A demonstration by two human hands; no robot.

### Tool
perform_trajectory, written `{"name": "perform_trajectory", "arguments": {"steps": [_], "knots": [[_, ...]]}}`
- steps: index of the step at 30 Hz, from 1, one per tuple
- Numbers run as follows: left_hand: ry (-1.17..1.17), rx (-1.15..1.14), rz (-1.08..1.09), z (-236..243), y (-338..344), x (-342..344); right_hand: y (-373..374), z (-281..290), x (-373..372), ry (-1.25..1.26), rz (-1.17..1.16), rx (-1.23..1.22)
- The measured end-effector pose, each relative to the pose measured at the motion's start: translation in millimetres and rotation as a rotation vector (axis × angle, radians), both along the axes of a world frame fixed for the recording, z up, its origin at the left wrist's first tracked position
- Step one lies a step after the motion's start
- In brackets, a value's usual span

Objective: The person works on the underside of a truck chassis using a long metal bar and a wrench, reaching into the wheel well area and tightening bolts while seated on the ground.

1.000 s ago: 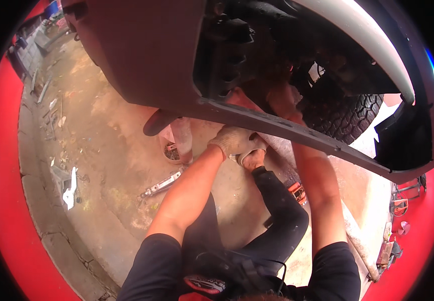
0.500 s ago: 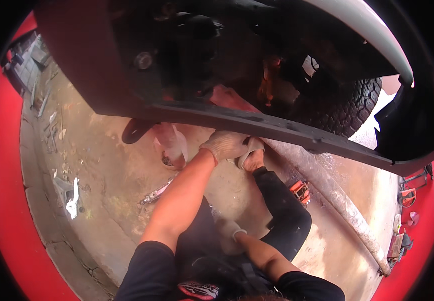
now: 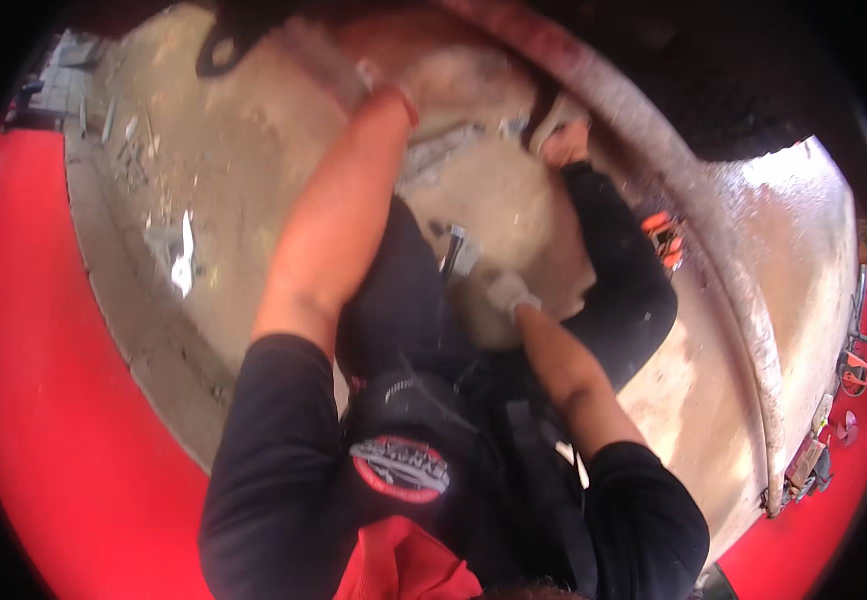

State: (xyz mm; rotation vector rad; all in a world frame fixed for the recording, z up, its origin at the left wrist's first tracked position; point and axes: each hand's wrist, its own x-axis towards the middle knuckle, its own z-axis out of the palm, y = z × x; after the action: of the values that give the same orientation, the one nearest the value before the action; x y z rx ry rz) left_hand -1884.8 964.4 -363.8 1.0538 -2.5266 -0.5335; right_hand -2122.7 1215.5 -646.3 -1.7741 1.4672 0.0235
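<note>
Fingers of the gloved right hand [image 3: 511, 292] seem loosely bent, low over the floor [image 3: 513, 225] between the knees; blur hides whether they grip anything. That hand has just changed place: a second ago its arm reached up under the vehicle body, whereas now it is clear of the underside and near a slim dark-handled tool [image 3: 452, 252]. The tool lies on the middle of the floor, just beyond the glove to the left, with a visible gap between them. The view has also tipped downward, so most of the body panel has left it.

The right elbow is bent, its forearm slanting up and inward. The left arm is nearly straight toward the far edge of the floor; the left hand [image 3: 441, 78] is smeared by motion, so I cannot tell how open it is or what it holds.

Farther out, a foot [image 3: 558, 142] stands right of the left hand. An orange device [image 3: 665, 242] sits beyond the right knee, left of a long pale pole [image 3: 748, 300] that runs toward the floor's near right corner. A white scrap [image 3: 184, 258] lies near the floor's left edge, beside the kerb [image 3: 118, 270] and red wall [image 3: 33, 330].
</note>
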Motion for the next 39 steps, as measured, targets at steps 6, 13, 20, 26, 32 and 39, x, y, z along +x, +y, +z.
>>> {"name": "perform_trajectory", "arguments": {"steps": [6,13,20,26,32,39], "knots": [[-0.074,0.289,0.160,40,42,-38,-4,9,-28,-0.065,-0.253,0.129],[-0.204,0.303,0.245,77,77,-38,3,50,26,-0.045,-0.273,0.042],[-0.035,-0.089,-0.046,85,77,-11,-19,37,48,-0.325,-0.171,0.225],[0.334,0.262,0.457,79,183,98,-86,41,-48,0.243,0.604,-0.175],[-0.197,0.470,1.215,-211,355,212,-136,133,-91,-0.565,-0.717,0.217],[-0.310,1.037,1.141,-277,424,55,-155,199,-173,-0.707,-0.774,0.036]]}}
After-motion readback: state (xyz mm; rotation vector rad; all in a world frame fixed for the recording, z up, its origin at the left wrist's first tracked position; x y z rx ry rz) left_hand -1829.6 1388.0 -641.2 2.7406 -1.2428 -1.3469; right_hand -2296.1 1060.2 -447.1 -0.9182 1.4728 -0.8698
